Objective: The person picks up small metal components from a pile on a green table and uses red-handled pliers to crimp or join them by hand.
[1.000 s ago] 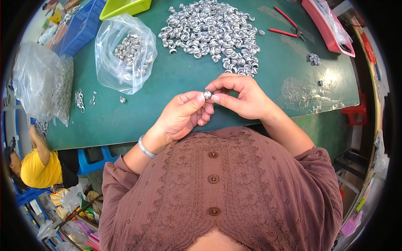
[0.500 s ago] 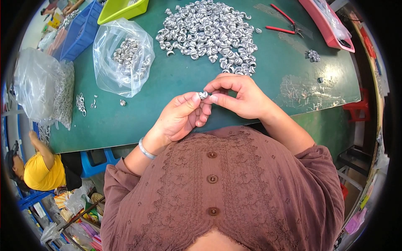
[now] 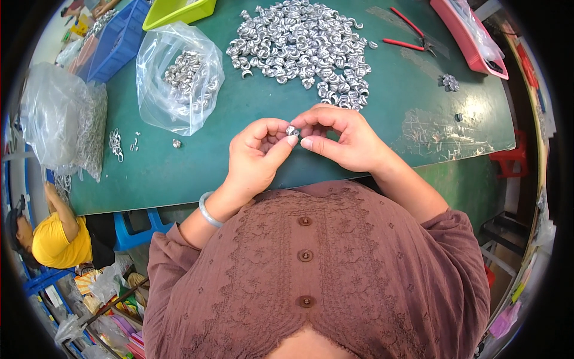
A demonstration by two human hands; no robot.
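Between the fingertips of both hands is a small silver metal piece (image 3: 292, 131), held just above the front part of the green table. My left hand (image 3: 258, 152), with a pale bangle (image 3: 208, 210) at its wrist, pinches it between thumb and fingers. From the other side my right hand (image 3: 342, 137) has thumb and forefinger curled close to the piece; whether they grip a part of it is too small to tell. Beyond the hands lies a large heap of curved, ridged silver pieces (image 3: 299, 45). A clear plastic bag (image 3: 206, 113) with similar pieces lies to the left.
Red-handled pliers (image 3: 403, 45) and a pink basket (image 3: 469, 42) are at the far right of the green table (image 3: 197, 173). Loose rings (image 3: 115, 146) lie left, near a full plastic bag (image 3: 89, 128). Blue (image 3: 119, 42) and lime-green bins (image 3: 179, 12) stand behind. A person in yellow (image 3: 57, 242) is at the left.
My left hand has turned over, its back now upward, and its fingers hold the piece from the far side. The piece sits slightly higher. My right hand has barely moved.
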